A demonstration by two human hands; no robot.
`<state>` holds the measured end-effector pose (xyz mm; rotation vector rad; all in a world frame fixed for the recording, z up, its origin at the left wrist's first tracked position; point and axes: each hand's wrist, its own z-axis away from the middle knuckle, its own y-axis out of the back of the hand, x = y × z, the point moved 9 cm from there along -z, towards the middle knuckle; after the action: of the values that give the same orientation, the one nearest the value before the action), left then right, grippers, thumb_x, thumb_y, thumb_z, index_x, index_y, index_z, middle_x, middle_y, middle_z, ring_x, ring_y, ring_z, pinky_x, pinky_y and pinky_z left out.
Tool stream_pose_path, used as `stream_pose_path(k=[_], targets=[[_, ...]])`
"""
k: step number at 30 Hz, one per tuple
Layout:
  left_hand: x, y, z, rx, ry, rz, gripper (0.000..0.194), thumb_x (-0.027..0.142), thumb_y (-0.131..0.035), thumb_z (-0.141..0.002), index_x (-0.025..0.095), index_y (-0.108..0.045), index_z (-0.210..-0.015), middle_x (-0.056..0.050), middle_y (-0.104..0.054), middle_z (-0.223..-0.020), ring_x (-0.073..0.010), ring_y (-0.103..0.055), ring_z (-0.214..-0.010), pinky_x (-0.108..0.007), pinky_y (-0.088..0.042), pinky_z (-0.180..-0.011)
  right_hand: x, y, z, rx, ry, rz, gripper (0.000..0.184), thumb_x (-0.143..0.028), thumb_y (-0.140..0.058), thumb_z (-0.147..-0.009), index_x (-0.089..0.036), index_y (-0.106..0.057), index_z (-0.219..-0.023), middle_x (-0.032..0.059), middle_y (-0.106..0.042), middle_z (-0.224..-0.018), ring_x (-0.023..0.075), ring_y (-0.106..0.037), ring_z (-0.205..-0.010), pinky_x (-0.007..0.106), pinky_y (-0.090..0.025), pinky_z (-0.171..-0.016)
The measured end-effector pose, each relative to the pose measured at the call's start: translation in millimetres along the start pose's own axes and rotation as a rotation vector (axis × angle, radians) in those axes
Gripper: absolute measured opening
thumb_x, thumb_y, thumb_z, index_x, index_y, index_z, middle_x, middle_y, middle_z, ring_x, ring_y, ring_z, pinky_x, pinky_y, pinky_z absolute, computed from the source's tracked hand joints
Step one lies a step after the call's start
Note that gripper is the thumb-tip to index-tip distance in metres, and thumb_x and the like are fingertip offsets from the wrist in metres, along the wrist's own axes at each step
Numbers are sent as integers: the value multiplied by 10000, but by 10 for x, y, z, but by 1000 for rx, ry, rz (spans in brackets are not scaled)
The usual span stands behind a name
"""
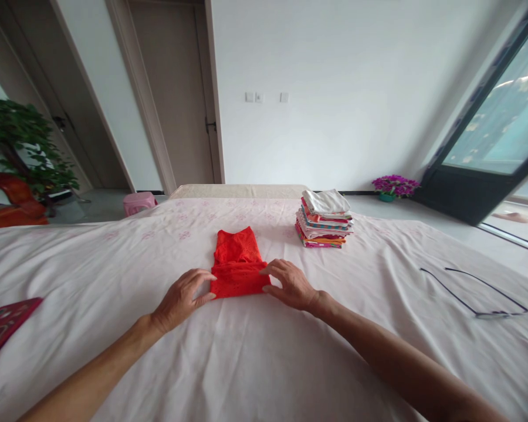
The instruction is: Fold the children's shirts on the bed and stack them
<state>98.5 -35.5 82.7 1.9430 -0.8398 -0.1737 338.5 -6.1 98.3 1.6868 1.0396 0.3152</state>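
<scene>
- A red cloth piece (240,280) is lying in front of me on the surface (246,363), its near part folded into a flat band and its narrower far part stretching away from me.
- My left hand (187,295) is curving around the left edge of the band, thumb and fingers spreading apart, tips resting at the cloth.
- My right hand (291,285) is mirroring it at the right edge, thumb parting from the fingers, tips touching the cloth there.
- A pale, creased cover (158,281) is draping the surface beneath it all.
- Beyond my right hand, a stack of folded cloths (323,227) is standing, a white one (328,201) lying on top.
- Farther right, eyeglasses (493,315) are lying with their arms opening away from me.
- At the left edge, a flat dark-red item (9,325) is showing only in part.
- Past the surface, a pink stool (139,202) is standing on the left, near a leafy plant (20,138), and purple flowers (396,184) are sitting by the white wall (325,53) on the right.
</scene>
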Motion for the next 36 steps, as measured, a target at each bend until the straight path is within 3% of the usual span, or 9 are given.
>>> stream_pose_path(k=[2,5,9,15,19,24,27,31,36], targets=[[87,-66,79,-95,-94,-13,415,346,-605,-894,244,-550,-1292,-69,-611,-1310,-211,-544,-1250,-370,-437,-1077,-128,-62,85,-75,114,16,400,-308,-627,-867,-224,-594,-1256,87,-636,-1208,227,-570,-1105,363,-409,-968],[71,-198,72,-152,-119,-47,444,240,-585,-882,247,-556,-1325,-63,-604,-1351,-219,-533,-1277,-401,-431,-1097,-141,-184,59,-107,134,75,436,-158,-564,-851,-218,-578,-1283,82,-632,-1250,218,-555,-1146,367,-385,-1008],[-42,-261,-85,-70,-87,-45,340,113,-506,-852,214,-654,-1141,-62,-697,-1177,-208,-616,-1144,-427,-445,-1073,-46,-260,-131,-57,101,105,366,-97,-496,-857,-204,-622,-1184,88,-655,-1204,216,-560,-1136,373,-380,-1007],[0,-30,-70,20,87,117,221,259,-444,-911,212,-632,-1017,-51,-713,-1015,-193,-649,-1000,-331,-493,-933,-87,-54,-73,-9,85,-138,197,-154,-463,-895,-183,-606,-1028,77,-673,-976,199,-595,-915,349,-422,-907],[-22,-44,80,5,406,288,248,369,-371,-946,221,-571,-938,41,-591,-667,-134,-550,-599,-237,-440,-605,-18,-68,78,38,-157,-456,171,-249,-405,-954,-200,-568,-951,12,-621,-833,158,-551,-758,285,-428,-747],[-243,-68,-23,213,657,350,295,452,-375,-920,226,-469,-754,42,-523,-638,-141,-509,-622,-239,-406,-611,254,-195,-88,315,-473,-695,210,-359,-422,-923,-200,-552,-880,-4,-572,-783,157,-519,-754,267,-419,-706],[-486,-153,-195,202,775,249,293,431,-342,-913,230,-455,-733,21,-562,-662,-158,-546,-659,-250,-403,-623,483,-254,-355,443,-577,-664,240,-372,-401,-907,-205,-566,-859,8,-605,-815,171,-546,-802,282,-422,-752],[-801,-285,-381,130,879,130,290,372,-333,-913,224,-487,-717,-20,-610,-686,-174,-571,-670,-261,-375,-600,810,-401,-684,439,-662,-545,257,-343,-374,-901,-208,-578,-823,21,-642,-818,180,-577,-802,287,-424,-751],[-997,-382,-494,50,896,49,275,341,-373,-912,215,-541,-733,-65,-669,-719,-205,-624,-699,-280,-377,-599,1045,-583,-833,327,-711,-419,342,-392,-350,-930,-189,-625,-905,47,-675,-836,199,-609,-819,302,-450,-768]])
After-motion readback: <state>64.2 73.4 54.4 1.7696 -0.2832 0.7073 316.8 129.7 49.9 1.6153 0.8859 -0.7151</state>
